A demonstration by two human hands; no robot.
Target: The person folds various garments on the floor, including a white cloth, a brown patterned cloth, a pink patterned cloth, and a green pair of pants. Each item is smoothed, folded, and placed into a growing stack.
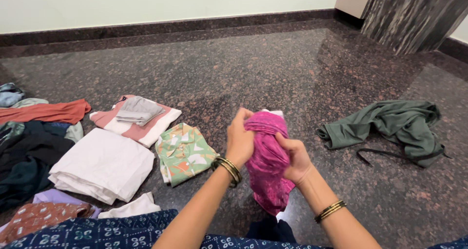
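Item: bunched magenta patterned cloth (267, 156), clamped between left hand (240, 141) and right hand (295, 159). Risk: loose lower end may slip, unravelling onto granite floor (273, 68). Left: folded green printed garment (184, 152).

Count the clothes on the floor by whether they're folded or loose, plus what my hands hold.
Folded: 4 – white cloth, green patterned shirt, pink-and-white striped garment, grey piece on it.
Loose alone: 1 – dark green garment.
Held by both hands: 1 – magenta cloth.
Total: 6; the left-edge heap is uncountable.
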